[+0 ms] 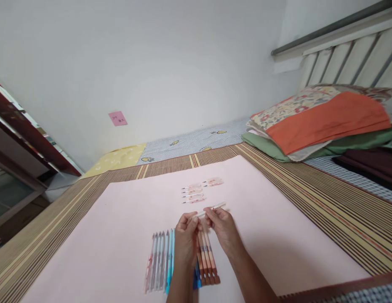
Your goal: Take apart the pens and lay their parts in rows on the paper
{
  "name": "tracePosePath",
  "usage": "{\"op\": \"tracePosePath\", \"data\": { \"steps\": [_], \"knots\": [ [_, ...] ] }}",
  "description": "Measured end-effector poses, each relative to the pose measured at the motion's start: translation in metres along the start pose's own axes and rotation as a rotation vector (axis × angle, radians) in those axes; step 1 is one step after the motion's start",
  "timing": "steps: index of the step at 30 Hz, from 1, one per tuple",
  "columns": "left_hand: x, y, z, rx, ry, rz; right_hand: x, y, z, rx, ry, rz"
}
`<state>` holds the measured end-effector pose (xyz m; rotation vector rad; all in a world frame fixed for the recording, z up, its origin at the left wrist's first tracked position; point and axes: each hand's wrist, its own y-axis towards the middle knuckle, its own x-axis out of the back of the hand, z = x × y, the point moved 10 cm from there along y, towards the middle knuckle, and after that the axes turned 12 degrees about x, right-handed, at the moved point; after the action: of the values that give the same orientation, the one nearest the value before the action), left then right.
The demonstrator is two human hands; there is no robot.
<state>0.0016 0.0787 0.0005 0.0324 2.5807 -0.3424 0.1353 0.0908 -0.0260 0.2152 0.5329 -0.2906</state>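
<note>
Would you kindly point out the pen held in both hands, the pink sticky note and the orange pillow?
Held pen [214,207], head view: its pale barrel right of the fingers.
Pink sticky note [118,118], head view: its middle.
Orange pillow [328,119], head view: middle of its orange cover.

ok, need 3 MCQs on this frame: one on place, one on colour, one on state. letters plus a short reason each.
1. Where do the assembled pink pens lie?
A. beyond the hands on the pink sheet
B. on the pillows
C. on the floor

2. What colour are the pen bodies lined up under the right hand?
A. green
B. orange-brown
C. black

3. How is the white pen held?
A. lying loose
B. in one hand
C. pinched between the left hand and the right hand

Answers: A, they sit past the fingertips on the sheet; B, that row is orange-brown; C, fingers of both hands grip it.
</note>
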Motion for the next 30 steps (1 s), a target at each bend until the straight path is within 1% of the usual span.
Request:
{"op": "tracePosePath", "data": {
  "steps": [3,5,9,11,15,17,18,20,23,25,27,29,30],
  "knots": [
    [0.009,0.002,0.005,0.014,0.078,-0.082,-0.006,-0.002,0.001,-0.016,0.028,0.029],
    [0.012,0.003,0.006,0.018,0.100,-0.106,-0.007,-0.004,0.001,-0.028,0.052,0.018],
    [0.003,0.001,0.000,-0.016,0.077,-0.024,-0.001,-0.003,0.002,-0.038,0.088,-0.049],
    [0.000,0.000,-0.002,-0.021,0.081,-0.011,-0.001,-0.003,0.003,-0.043,0.095,-0.053],
    [0.009,0.001,0.001,-0.010,0.136,-0.085,-0.007,-0.005,0.003,-0.061,0.099,0.000],
    [0.014,0.003,0.005,0.011,0.164,-0.115,-0.007,-0.006,0.001,-0.074,0.124,-0.009],
    [0.013,0.003,0.006,0.011,0.163,-0.110,-0.006,-0.006,0.001,-0.081,0.138,-0.028],
    [0.008,0.003,0.004,-0.002,0.136,-0.061,-0.002,-0.006,-0.001,-0.094,0.160,-0.076],
    [0.003,0.002,0.000,-0.006,0.085,-0.019,-0.001,-0.006,-0.002,-0.110,0.173,-0.088],
    [0.006,0.002,0.001,0.013,0.082,-0.051,-0.003,-0.007,-0.002,-0.115,0.178,-0.068],
    [0.009,0.003,0.006,0.066,0.108,-0.092,-0.005,-0.007,-0.003,-0.116,0.184,-0.052],
    [0.009,0.003,0.009,0.104,0.125,-0.097,-0.004,-0.008,-0.006,-0.116,0.194,-0.060],
    [0.007,0.002,0.008,0.104,0.118,-0.081,-0.003,-0.008,-0.007,-0.117,0.197,-0.074]
  ]
}}
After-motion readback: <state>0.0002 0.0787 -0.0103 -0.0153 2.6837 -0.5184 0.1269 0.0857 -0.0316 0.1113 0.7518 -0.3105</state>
